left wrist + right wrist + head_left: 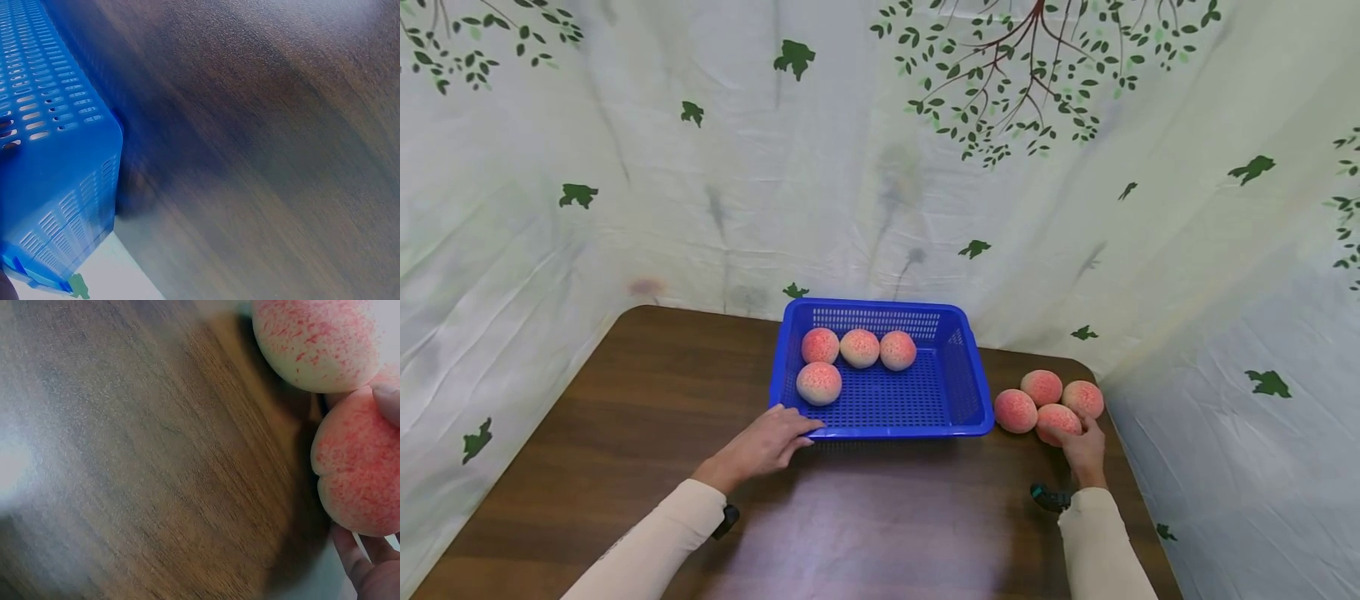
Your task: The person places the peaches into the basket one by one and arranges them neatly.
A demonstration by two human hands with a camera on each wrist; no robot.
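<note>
A blue plastic basket with slotted walls stands at the far side of the table. Inside, several pink-and-cream peaches sit toward its left and back. My left hand holds the basket's front left rim, fingers over the edge and thumb outside; the left wrist view shows the basket's corner. To the right of the basket, my right hand grips the front peach of a small cluster. The right wrist view shows thumb and fingers on opposite sides of this peach. Beside it lies another peach.
Other peaches of the cluster, such as the left one and the back one, lie close to the basket's right wall. A dark brown wooden table extends toward me. Pale leaf-printed cloth hangs behind and at both sides.
</note>
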